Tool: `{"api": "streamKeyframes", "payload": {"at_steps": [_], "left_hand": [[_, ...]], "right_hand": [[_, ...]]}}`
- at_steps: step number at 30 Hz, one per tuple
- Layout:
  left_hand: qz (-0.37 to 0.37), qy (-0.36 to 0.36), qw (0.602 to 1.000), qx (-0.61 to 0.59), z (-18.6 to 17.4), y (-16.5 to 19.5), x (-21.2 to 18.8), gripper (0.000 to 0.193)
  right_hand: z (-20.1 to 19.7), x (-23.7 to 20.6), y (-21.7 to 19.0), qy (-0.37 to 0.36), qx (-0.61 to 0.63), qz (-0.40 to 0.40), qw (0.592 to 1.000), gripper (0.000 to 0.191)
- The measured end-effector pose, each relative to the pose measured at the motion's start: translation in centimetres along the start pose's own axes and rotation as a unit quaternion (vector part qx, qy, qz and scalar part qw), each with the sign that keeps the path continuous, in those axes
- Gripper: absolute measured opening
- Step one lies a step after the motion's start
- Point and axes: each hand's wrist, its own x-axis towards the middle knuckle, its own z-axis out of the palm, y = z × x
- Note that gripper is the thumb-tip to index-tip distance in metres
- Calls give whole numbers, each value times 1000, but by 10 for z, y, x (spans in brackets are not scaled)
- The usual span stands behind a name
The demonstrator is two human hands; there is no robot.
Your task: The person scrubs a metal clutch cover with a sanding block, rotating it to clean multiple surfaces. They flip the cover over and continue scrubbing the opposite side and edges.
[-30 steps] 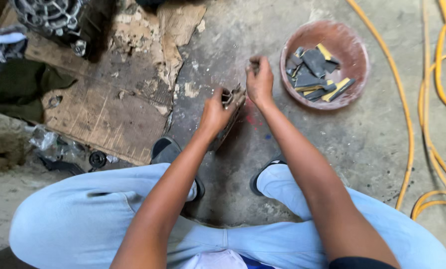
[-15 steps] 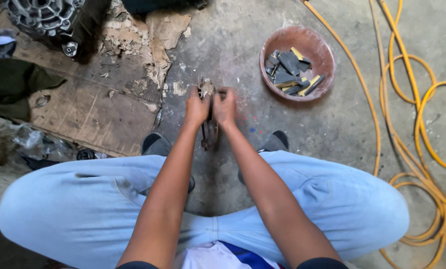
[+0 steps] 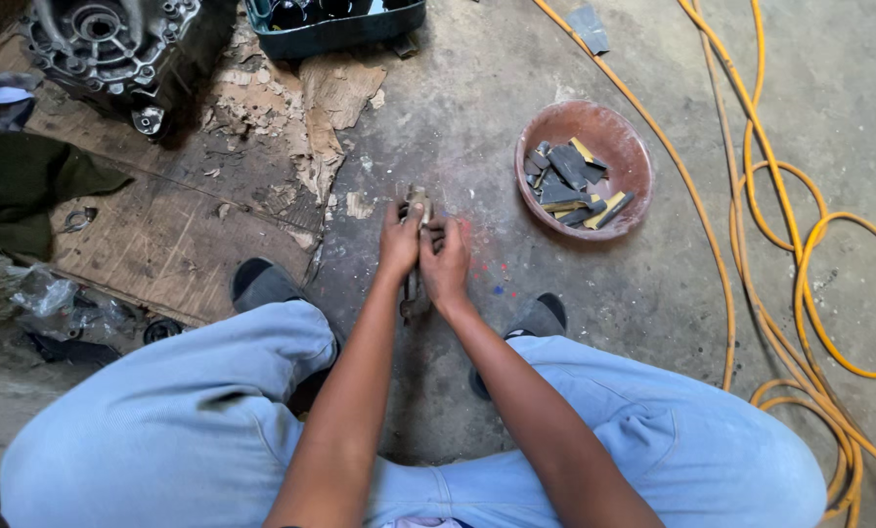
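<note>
1. Small metal part (image 3: 418, 207): held upright over concrete floor (image 3: 477, 88), centre of view, between person's knees.
2. Left hand (image 3: 400, 244): fingers closed round part's left side.
3. Right hand (image 3: 447, 262): fingers curled on part's right side, touching left hand.
4. Reddish bowl (image 3: 626, 156): near, to right of hands; holds dark & yellow flat scraps (image 3: 567, 181).
5. Orange hose (image 3: 800, 254): looped on floor, far right.
6. Worn cardboard (image 3: 174, 225): left of hands; engine casing (image 3: 106, 49) on its top-left corner.
7. Teal tray (image 3: 335, 22): top edge, w/ dark items inside.
</note>
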Motion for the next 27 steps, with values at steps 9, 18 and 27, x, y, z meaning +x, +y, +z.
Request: {"api": "streamKeyframes", "payload": {"at_steps": [9, 18, 27], "left_hand": [[-10, -35, 999, 3, 23, -21, 21, 47], [2, 39, 999, -12, 30, -32, 36, 45], [29, 73, 997, -22, 26, -42, 36, 48]], "right_hand": [[13, 50, 29, 75, -9, 26, 997, 16], [29, 97, 32, -15, -38, 88, 995, 17], [33, 76, 42, 3, 37, 25, 999, 15]]}}
